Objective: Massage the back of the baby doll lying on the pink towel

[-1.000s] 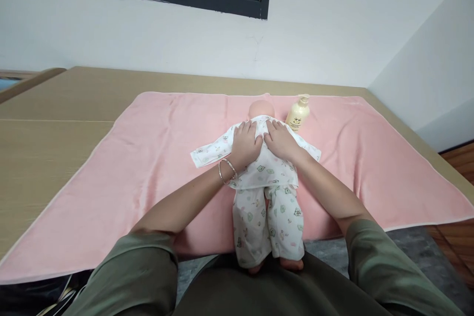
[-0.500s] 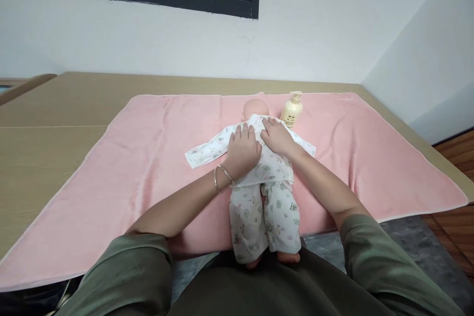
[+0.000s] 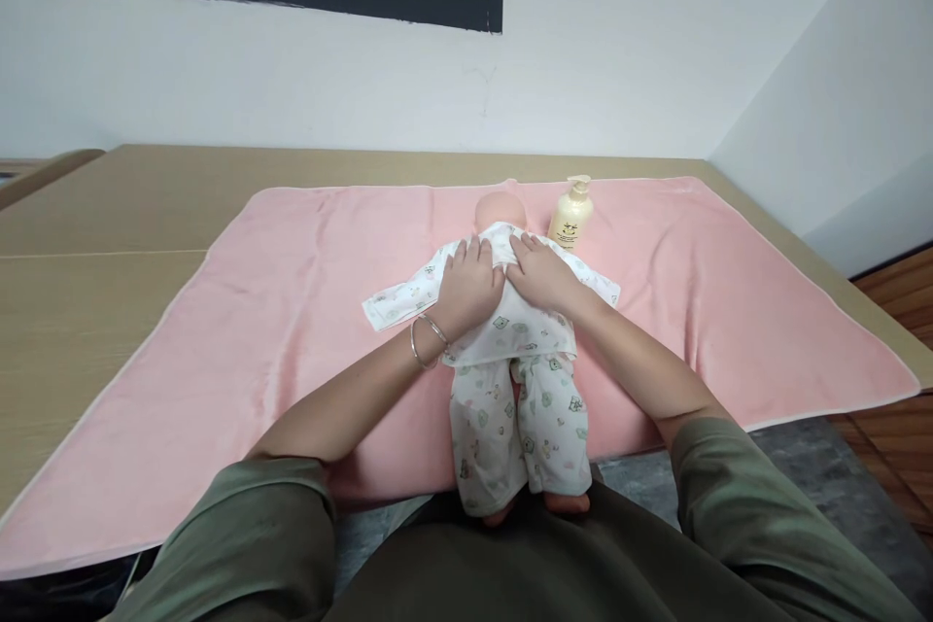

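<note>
A baby doll (image 3: 519, 330) in white printed pyjamas lies on a pink blanket (image 3: 306, 311), its head at the far end and its feet at the near edge against my clothing. My left hand (image 3: 470, 284) lies flat on the left side of the doll's upper body, fingers stretched away from me. On the right side of the upper body, my right hand (image 3: 537, 270) rests with its fingers spread. The two hands are close together on the cloth. Neither hand holds anything. A bangle circles my left wrist.
A pale yellow pump bottle (image 3: 570, 214) stands on the blanket right of the doll's head. Beneath the blanket is a wooden table (image 3: 94, 311), with a white wall (image 3: 364, 87) behind it and a dark window frame (image 3: 466, 5) above.
My left hand has shifted slightly left on the doll's top. My right hand has barely moved. The view has moved slightly.
</note>
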